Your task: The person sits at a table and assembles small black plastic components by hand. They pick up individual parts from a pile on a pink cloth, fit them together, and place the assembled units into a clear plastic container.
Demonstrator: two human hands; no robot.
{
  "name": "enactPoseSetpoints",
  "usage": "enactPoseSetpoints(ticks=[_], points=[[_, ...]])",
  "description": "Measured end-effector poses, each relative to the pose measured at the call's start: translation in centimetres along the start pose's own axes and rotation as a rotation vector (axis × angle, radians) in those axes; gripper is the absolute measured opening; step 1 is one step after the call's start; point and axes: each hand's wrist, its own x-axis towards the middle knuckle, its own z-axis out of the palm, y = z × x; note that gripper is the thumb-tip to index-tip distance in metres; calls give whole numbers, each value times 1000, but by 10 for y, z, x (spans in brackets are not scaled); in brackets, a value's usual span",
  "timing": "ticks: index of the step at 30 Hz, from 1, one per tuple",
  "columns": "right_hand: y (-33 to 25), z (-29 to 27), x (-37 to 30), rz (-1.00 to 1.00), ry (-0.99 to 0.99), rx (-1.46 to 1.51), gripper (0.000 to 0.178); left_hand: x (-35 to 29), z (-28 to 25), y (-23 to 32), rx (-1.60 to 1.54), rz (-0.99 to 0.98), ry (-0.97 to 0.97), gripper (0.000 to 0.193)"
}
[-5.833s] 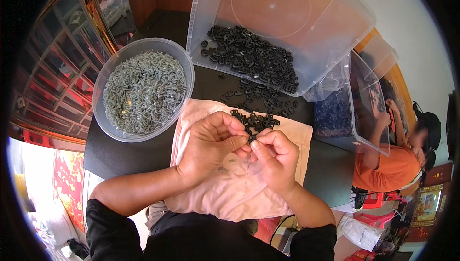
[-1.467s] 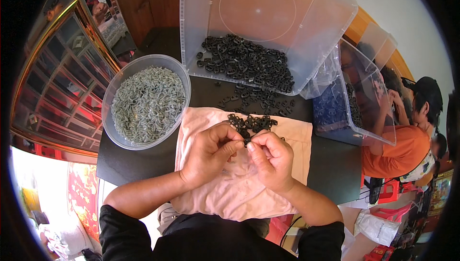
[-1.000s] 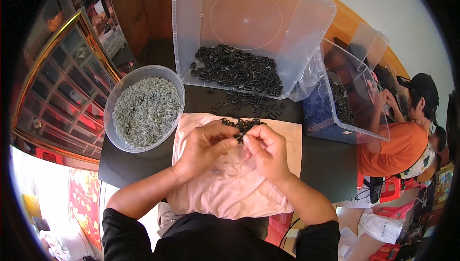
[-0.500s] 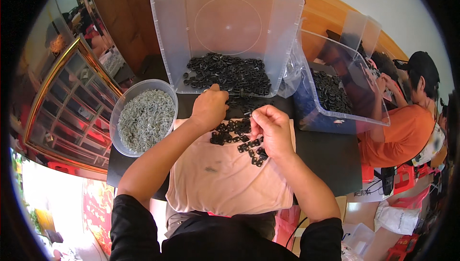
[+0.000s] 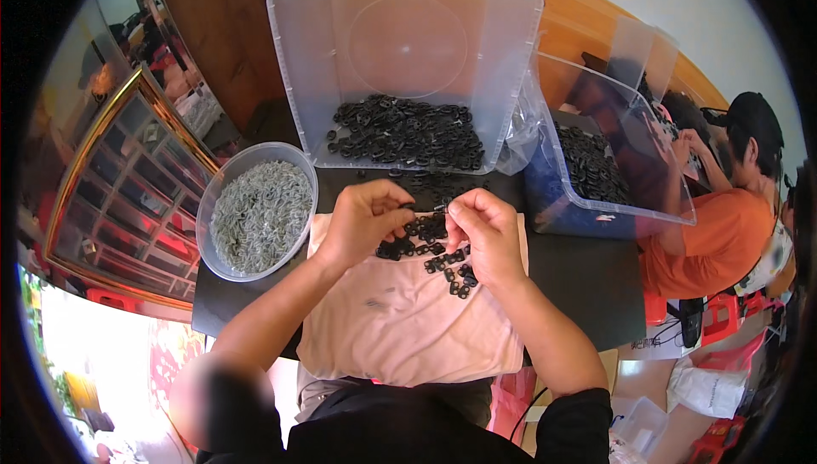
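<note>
Above the far part of the peach-coloured cloth (image 5: 400, 336), I see two bare hands with fingertips facing each other, a narrow gap between. On the right hand (image 5: 487, 234), the grip is a close pinch of thumb and forefinger, holding a small thin piece (image 5: 439, 208) at its tips, on the side toward the left hand (image 5: 364, 221). That hand's thumb and fingers curl narrowly; I cannot tell whether they hold anything. Small black pieces with holes (image 5: 425, 227) lie on the cloth below and between the grips, more just beside the right. Leftward, a round translucent plastic tub (image 5: 311, 183) of small grey pieces (image 5: 259, 217) stands on the dark counter (image 5: 587, 281).
</note>
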Motion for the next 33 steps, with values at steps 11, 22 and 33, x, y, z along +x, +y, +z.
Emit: enactPoseSetpoints(ticks=[11, 22, 33], points=[[2, 13, -12, 39, -137, -34, 12, -37, -5, -11, -208, 157, -36, 24], [5, 28, -20, -60, -173, 72, 11, -47, 6, -10, -297, 99, 3, 25], [7, 27, -18, -64, -185, 136, 12, -42, 3, -17, -535, 45, -20, 21]])
